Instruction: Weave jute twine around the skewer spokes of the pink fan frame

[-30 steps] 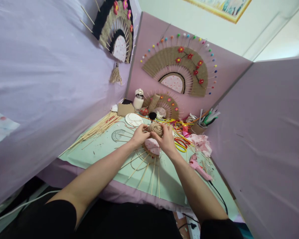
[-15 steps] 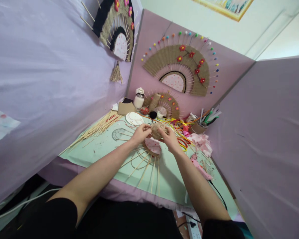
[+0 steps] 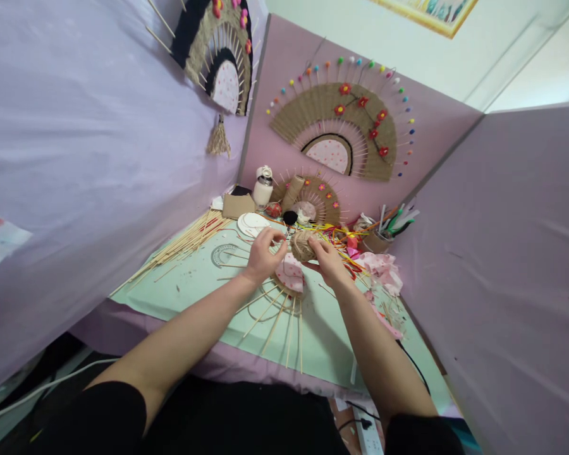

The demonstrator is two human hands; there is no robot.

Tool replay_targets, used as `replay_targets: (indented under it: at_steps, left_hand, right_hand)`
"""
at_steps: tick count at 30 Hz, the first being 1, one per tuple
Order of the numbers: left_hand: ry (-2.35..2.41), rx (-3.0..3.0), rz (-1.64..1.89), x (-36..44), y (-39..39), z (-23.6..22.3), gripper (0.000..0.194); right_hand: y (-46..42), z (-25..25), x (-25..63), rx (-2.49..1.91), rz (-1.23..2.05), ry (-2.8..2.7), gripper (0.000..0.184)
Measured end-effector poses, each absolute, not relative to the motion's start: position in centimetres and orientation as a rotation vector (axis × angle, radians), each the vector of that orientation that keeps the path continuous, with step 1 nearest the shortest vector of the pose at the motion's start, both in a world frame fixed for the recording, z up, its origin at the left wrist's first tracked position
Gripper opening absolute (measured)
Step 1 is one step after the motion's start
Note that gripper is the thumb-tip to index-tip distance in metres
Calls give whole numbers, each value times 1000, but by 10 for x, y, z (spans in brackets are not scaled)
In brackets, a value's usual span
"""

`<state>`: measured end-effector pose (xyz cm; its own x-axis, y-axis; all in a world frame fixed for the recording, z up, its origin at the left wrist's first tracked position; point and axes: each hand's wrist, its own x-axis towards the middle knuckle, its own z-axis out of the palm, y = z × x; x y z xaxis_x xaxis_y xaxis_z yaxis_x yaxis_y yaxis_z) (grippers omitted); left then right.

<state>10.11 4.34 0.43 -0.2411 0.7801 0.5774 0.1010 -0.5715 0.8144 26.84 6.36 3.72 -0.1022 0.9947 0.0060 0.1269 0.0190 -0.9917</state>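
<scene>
My right hand (image 3: 329, 260) is closed around a ball of brown twine (image 3: 303, 246) above the table. Just left of the ball, my left hand (image 3: 266, 254) pinches with thumb and forefinger, seemingly on a strand of that twine; the strand itself is hard to make out. Below both hands lies a half-round pink piece with red dots (image 3: 290, 275), edged in brown. Thin wooden sticks (image 3: 275, 325) fan out from it toward me and to the left. A loop of twine lies among the sticks.
Loose sticks (image 3: 179, 245), a clear protractor (image 3: 224, 254) and white discs (image 3: 252, 224) lie on the left. Behind are a white bottle (image 3: 263, 188) and colourful pipe cleaners. On the right sit a pen holder (image 3: 377, 242), pink cloth (image 3: 384, 273) and a pink glue gun (image 3: 384, 321). Decorated fans (image 3: 341, 129) hang on the panels.
My hands have moved apart. The left one has drawn away from the ball to the left, while the right one keeps the ball and has turned it.
</scene>
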Motion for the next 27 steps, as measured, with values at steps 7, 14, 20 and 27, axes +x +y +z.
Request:
replay_targets:
  at_steps: [7, 14, 20, 27]
  left_hand:
    - [1114, 1560, 1558, 112, 46, -6, 21]
    - [1015, 1287, 1536, 111, 54, -11, 26]
    - [998, 1272, 1561, 112, 57, -13, 27]
    - [1128, 1346, 1588, 109, 63, -16, 18]
  right_hand:
    - [62, 30, 255, -1215, 1172, -1310, 37]
    - [63, 24, 246, -1186, 909, -1463, 54]
    - [61, 25, 248, -1301, 600, -1597, 57]
    - [53, 27, 242, -1305, 456, -1705, 50]
